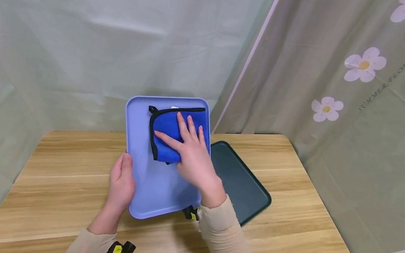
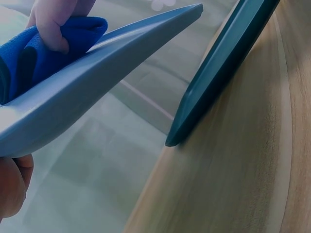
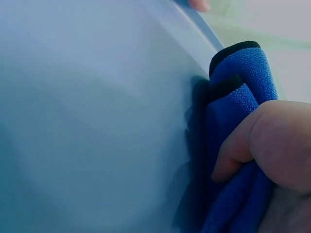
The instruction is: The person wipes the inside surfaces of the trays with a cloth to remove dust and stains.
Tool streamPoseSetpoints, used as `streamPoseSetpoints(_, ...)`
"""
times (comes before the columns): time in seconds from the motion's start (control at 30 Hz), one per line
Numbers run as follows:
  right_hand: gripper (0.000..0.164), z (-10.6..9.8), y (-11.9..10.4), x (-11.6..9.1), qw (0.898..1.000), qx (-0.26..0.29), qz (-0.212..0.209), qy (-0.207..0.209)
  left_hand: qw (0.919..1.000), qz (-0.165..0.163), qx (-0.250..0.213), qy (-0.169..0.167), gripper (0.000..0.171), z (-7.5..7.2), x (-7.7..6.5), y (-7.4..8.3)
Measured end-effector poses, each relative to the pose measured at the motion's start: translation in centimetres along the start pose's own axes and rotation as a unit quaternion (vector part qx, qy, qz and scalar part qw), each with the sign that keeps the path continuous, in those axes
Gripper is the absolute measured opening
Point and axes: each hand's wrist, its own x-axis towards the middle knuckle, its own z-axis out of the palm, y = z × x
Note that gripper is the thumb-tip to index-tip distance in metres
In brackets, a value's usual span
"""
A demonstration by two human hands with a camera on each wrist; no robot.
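Note:
A light blue tray [image 1: 155,187] is held up at a tilt above the table. My left hand [image 1: 122,182] grips its left edge, thumb along the rim and the other fingers hidden underneath. On the tray's inner face lies a folded blue cloth [image 1: 168,124] with black edging and a small loop. With spread, fairly straight fingers, my right hand [image 1: 192,153] presses the cloth against the tray. In the right wrist view the thumb bends onto the folded cloth [image 3: 243,73]. Seen from the left wrist, the tray [image 2: 97,73] appears edge-on.
A dark green tray [image 1: 241,184] lies on the wooden table [image 1: 308,228], right of and partly behind the blue tray. Pale curtains [image 1: 102,34] hang beyond the table's back and right sides, some printed with white flowers [image 1: 364,65].

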Motion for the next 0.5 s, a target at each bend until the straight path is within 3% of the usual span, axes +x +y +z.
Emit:
streamPoseSetpoints(0.3,0.102,-0.33,0.28,-0.08,1.000,0.013,0.020,0.001,1.0000,0.000,0.002,-0.005,0.059,-0.10,0.00,-0.04)
streamPoseSetpoints(0.5,0.102,-0.34,0.19,0.04,1.000,0.014,0.010,0.003,1.0000,-0.003,-0.004,-0.001,0.058,-0.11,-0.05,0.06)
